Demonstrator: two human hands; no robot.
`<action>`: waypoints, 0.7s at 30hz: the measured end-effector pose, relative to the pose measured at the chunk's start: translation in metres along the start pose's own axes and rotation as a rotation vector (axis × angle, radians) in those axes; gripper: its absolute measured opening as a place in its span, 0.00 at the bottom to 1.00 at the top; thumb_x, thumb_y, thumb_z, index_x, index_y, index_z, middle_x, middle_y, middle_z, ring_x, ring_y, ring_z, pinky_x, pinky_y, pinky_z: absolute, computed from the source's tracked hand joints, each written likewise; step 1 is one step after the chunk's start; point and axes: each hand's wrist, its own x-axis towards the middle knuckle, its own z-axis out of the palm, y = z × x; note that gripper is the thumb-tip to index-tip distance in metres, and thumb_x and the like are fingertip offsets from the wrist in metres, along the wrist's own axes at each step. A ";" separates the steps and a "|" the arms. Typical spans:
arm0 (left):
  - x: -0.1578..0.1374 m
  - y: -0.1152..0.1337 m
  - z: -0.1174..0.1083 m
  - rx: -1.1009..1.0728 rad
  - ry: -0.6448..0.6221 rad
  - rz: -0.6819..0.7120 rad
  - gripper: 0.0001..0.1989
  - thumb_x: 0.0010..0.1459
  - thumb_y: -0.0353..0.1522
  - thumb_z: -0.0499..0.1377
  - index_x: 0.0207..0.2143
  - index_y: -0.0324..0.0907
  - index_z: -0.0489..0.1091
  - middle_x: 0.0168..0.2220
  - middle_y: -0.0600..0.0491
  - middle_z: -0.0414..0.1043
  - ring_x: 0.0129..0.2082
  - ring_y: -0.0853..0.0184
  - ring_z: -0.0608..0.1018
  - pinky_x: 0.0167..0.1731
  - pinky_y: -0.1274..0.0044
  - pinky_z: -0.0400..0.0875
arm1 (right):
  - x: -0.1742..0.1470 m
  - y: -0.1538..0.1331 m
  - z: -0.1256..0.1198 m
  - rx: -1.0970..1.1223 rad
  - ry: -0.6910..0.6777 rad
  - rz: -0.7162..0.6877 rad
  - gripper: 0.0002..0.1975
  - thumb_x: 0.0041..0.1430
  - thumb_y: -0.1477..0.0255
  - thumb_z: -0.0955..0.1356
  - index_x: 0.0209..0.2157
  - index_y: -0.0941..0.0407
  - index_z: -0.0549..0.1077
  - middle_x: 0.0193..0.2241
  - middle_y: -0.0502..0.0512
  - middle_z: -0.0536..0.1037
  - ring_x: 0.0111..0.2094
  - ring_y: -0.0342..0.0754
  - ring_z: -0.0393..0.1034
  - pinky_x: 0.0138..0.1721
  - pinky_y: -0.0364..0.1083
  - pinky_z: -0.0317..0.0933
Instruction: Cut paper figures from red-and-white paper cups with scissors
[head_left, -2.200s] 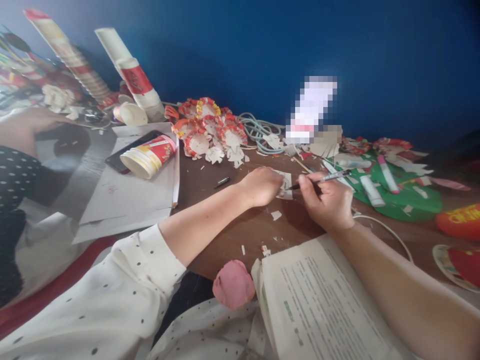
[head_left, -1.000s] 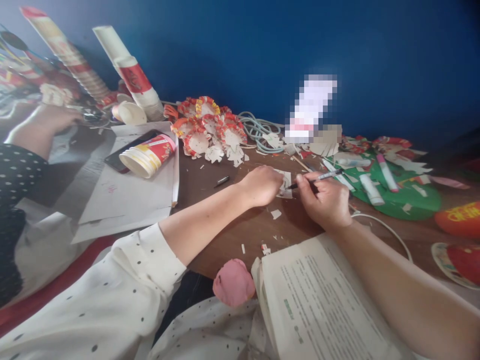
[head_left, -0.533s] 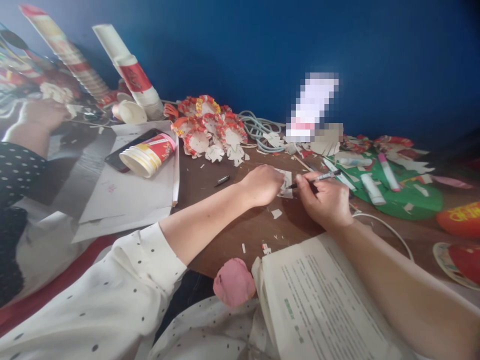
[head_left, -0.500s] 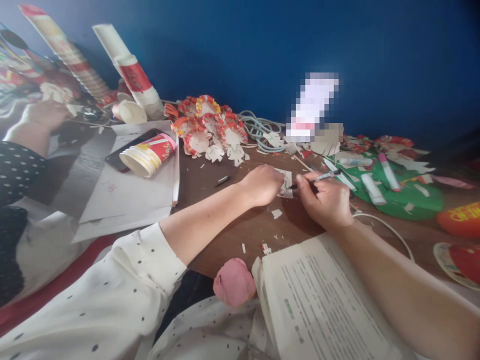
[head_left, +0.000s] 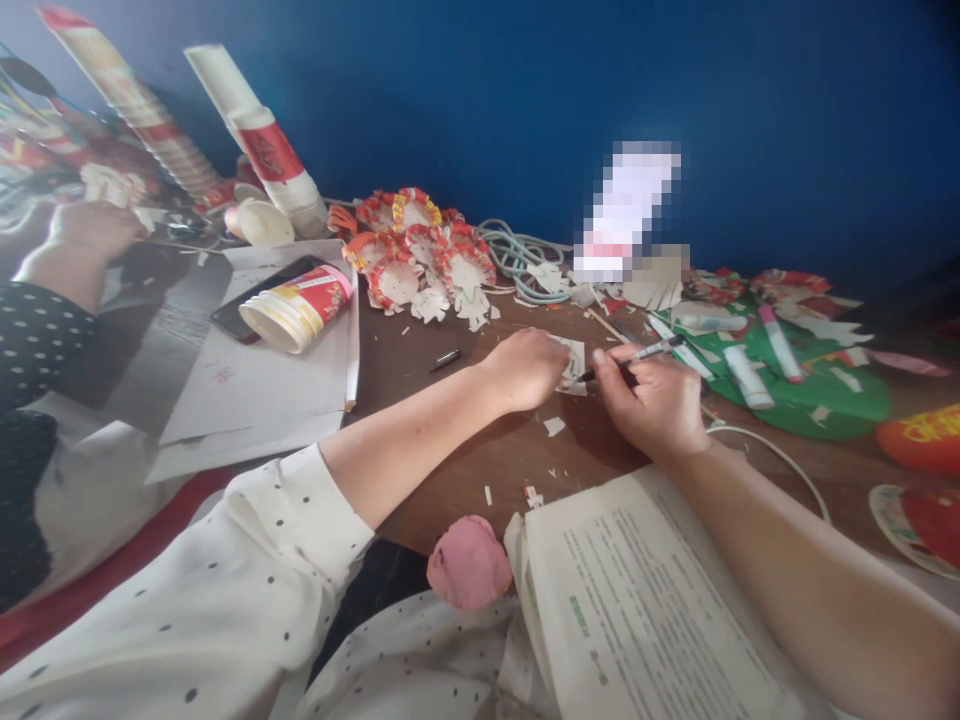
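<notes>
In my right hand (head_left: 656,400) is a slim black-tipped marker pen (head_left: 649,350), gripped between thumb and fingers. Its tip meets a small white paper piece (head_left: 576,352) with dark lines drawn on it. My left hand (head_left: 529,368) is curled closed at the left edge of that paper and holds it against the table; its fingertips are mostly hidden. The black pen cap (head_left: 445,360) lies left of my left hand. Just below the paper is a loose white scrap (head_left: 554,427).
Paper cut-outs with red frilled edges (head_left: 420,255) and a coiled cable (head_left: 517,262) lie behind. Several markers rest on a green disc (head_left: 832,400) at right. Paper cups (head_left: 296,310) sit on white sheets at left, near another person's hand (head_left: 94,230). A booklet (head_left: 622,590) lies in front.
The pen tip has shifted slightly left and down on the paper. Both hands otherwise stay almost where they were.
</notes>
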 end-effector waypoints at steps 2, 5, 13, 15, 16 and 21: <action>0.000 0.001 -0.001 -0.011 -0.005 -0.008 0.12 0.56 0.28 0.52 0.37 0.35 0.75 0.37 0.42 0.77 0.41 0.60 0.77 0.45 0.70 0.66 | 0.000 -0.001 0.000 0.009 -0.004 -0.001 0.16 0.64 0.66 0.62 0.24 0.54 0.72 0.25 0.54 0.79 0.28 0.48 0.74 0.31 0.45 0.62; -0.001 0.001 -0.003 -0.039 -0.014 -0.015 0.11 0.57 0.28 0.53 0.36 0.35 0.75 0.37 0.42 0.77 0.40 0.61 0.77 0.45 0.71 0.66 | 0.000 -0.001 0.000 0.007 0.001 -0.007 0.16 0.64 0.66 0.63 0.25 0.54 0.73 0.26 0.54 0.79 0.28 0.48 0.74 0.31 0.45 0.62; -0.001 0.003 -0.004 -0.009 -0.016 -0.019 0.11 0.57 0.29 0.52 0.35 0.35 0.75 0.36 0.42 0.77 0.40 0.60 0.78 0.42 0.71 0.67 | 0.000 -0.001 -0.003 -0.034 0.060 -0.014 0.14 0.63 0.67 0.64 0.26 0.55 0.74 0.23 0.54 0.79 0.26 0.48 0.74 0.29 0.44 0.61; -0.001 0.003 -0.004 -0.008 -0.015 -0.015 0.12 0.57 0.28 0.52 0.35 0.35 0.75 0.36 0.43 0.77 0.40 0.60 0.78 0.42 0.71 0.67 | 0.000 0.000 -0.003 -0.033 0.055 -0.011 0.14 0.63 0.66 0.63 0.26 0.55 0.74 0.23 0.54 0.79 0.26 0.48 0.74 0.29 0.45 0.61; -0.001 0.002 -0.004 -0.004 -0.013 -0.011 0.12 0.57 0.28 0.52 0.35 0.35 0.75 0.36 0.43 0.77 0.40 0.60 0.78 0.43 0.71 0.67 | 0.000 0.000 -0.002 -0.030 0.046 -0.009 0.15 0.64 0.66 0.63 0.26 0.55 0.74 0.23 0.54 0.79 0.26 0.48 0.74 0.29 0.45 0.61; -0.001 0.002 -0.002 0.013 -0.010 0.006 0.12 0.57 0.28 0.51 0.36 0.35 0.74 0.37 0.43 0.77 0.41 0.60 0.77 0.44 0.70 0.67 | -0.001 0.001 0.001 -0.023 0.029 -0.006 0.17 0.64 0.65 0.63 0.22 0.54 0.72 0.25 0.54 0.79 0.26 0.48 0.73 0.28 0.45 0.61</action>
